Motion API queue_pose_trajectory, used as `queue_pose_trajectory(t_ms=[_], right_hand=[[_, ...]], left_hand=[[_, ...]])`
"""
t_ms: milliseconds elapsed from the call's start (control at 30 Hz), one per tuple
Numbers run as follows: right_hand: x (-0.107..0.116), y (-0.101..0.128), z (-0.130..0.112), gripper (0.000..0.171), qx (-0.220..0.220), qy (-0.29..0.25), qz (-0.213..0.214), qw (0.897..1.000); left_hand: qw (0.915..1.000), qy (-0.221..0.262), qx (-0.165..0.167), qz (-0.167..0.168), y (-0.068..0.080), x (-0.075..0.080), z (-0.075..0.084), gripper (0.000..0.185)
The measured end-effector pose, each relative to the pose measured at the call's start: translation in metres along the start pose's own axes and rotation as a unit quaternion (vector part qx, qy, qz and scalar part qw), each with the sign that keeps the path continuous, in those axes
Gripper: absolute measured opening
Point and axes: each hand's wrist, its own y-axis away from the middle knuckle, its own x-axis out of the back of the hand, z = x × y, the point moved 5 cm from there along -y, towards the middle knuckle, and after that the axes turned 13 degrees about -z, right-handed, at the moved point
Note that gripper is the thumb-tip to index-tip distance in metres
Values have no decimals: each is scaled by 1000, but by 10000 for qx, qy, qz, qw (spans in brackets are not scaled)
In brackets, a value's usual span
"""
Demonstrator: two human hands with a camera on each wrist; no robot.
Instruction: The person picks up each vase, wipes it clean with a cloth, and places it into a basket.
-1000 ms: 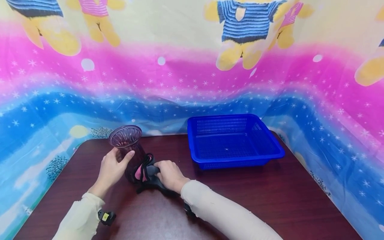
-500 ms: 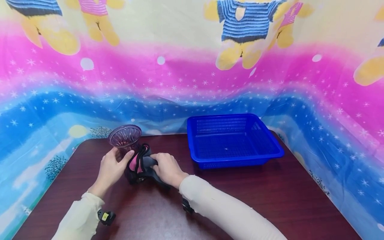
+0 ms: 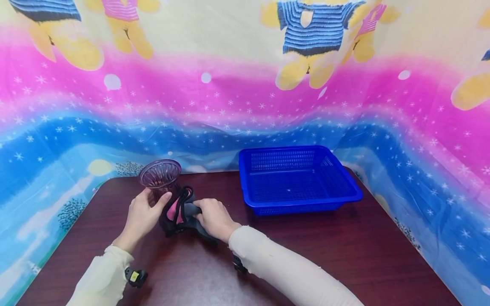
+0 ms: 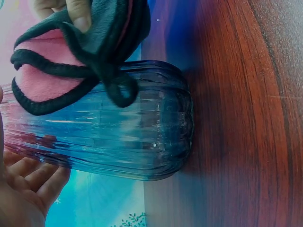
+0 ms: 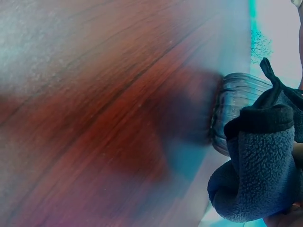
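A ribbed, tinted glass vase (image 3: 160,175) with a flared rim stands on the table at the left of the head view. My left hand (image 3: 141,214) grips it just below the rim, thumb on the near side. Against the vase's right side, my right hand (image 3: 216,219) holds a bunched cleaning cloth (image 3: 192,210), grey and pink with black edging. The left wrist view shows the cloth (image 4: 47,90) and its loop lying across the ribbed glass (image 4: 118,142). In the right wrist view, the fuzzy grey cloth (image 5: 265,165) covers part of the vase (image 5: 231,101).
A blue plastic basket (image 3: 302,207) with perforated walls sits at the back right of the dark reddish-brown wooden table (image 3: 325,250). Behind the table hangs a colourful printed curtain (image 3: 229,102). A small black device (image 3: 136,277) is strapped at the left sleeve.
The cloth in my right hand first slid up along the vase's side, then dropped back slightly. My left hand and the vase have stayed in place.
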Motion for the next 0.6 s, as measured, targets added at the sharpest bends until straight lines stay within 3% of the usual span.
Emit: queue_pose_trajectory(t_ms=[600], right_hand=[[-29, 4, 14, 4, -107, 780, -320, 9964]], left_hand=[[10000, 57, -22, 64, 0, -1, -2, 50]])
